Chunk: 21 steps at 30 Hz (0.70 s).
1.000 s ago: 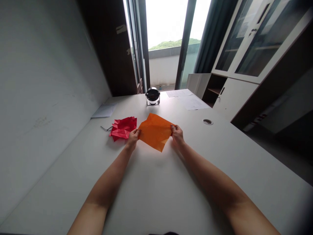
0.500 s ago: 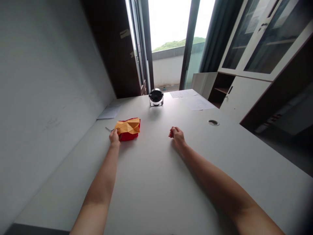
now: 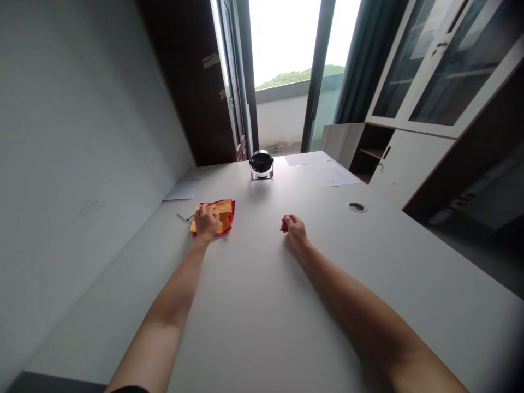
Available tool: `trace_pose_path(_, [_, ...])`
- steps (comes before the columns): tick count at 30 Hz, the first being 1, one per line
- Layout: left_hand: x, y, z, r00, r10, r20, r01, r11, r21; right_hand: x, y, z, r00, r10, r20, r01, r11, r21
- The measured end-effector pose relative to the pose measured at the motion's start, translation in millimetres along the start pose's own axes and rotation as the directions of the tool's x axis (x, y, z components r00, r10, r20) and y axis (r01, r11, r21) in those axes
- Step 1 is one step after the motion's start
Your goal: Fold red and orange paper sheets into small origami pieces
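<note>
My left hand [image 3: 207, 221] rests from above on a creased sheet of orange paper [image 3: 224, 206], its fingers apart and pressed on the sheet. Beneath the orange sheet lies crumpled red paper [image 3: 233, 212], which shows only along the edges. A thin dark cord [image 3: 185, 218] sticks out at the left of the papers. My right hand [image 3: 295, 229] is on the table to the right, apart from the papers. Its fingers are curled closed, and I see nothing in them.
A round black device on a metal stand [image 3: 261, 165] stands at the far end of the white table [image 3: 254, 305]. White papers [image 3: 333, 173] lie at the back right and another sheet [image 3: 183, 188] at the left wall. A cable hole [image 3: 357, 207] is at the right.
Held by both hands a second ago, the orange paper has moved left onto the red paper. My right hand let go of it. My left hand shifted from its edge to its top.
</note>
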<state>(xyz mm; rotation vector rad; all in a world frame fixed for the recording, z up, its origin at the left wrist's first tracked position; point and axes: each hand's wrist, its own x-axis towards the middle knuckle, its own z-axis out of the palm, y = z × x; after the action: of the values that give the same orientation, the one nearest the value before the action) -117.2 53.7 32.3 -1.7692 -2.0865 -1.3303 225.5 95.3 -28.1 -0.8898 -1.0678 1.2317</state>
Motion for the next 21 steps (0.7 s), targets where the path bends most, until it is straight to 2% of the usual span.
trace_pose_path(2, [15.4,-0.2,16.5,0.994,0.02,0.105,-0.017,1.0,-0.026,-0.4,-1.3,0.1,1.0,0.003,0.001,-0.003,1.0,-0.007])
trace_pose_path(4, [26.0,-5.0,28.5,0.966,-0.043,0.256,0.031,0.998,0.054,-0.7,-2.5,-0.2,1.0,0.009,0.006,-0.009,1.0,-0.014])
trace_pose_path(6, [28.0,-12.1,35.8,0.888,-0.154,0.433,0.053,0.97,0.237,-0.9,-3.0,-0.8,1.0,0.019,0.014,-0.019,1.0,-0.02])
trace_pose_path(8, [22.3,-18.5,39.8,0.804,-0.25,0.539,0.024,0.92,0.392,-1.2,-2.7,-1.6,0.999,0.029,0.018,-0.029,0.999,-0.023])
trace_pose_path(9, [18.1,-21.1,41.1,0.781,-0.276,0.561,0.005,0.9,0.437,-1.3,-2.3,-2.1,0.999,0.033,0.02,-0.033,0.999,-0.022])
trace_pose_path(11, [10.3,-25.2,42.2,0.766,-0.293,0.572,-0.02,0.879,0.476,-1.4,-1.3,-3.1,0.999,0.037,0.026,-0.036,0.999,-0.02])
trace_pose_path(15, [5.1,-36.7,35.7,0.771,-0.31,0.556,-0.004,0.871,0.491,-1.6,-0.8,-3.3,0.999,0.035,0.042,-0.034,0.999,-0.025])
trace_pose_path(21, [2.8,-68.8,7.2,0.791,-0.36,0.494,0.047,0.841,0.538,-3.6,-1.9,3.7,0.999,0.0,0.048,0.005,0.994,-0.107])
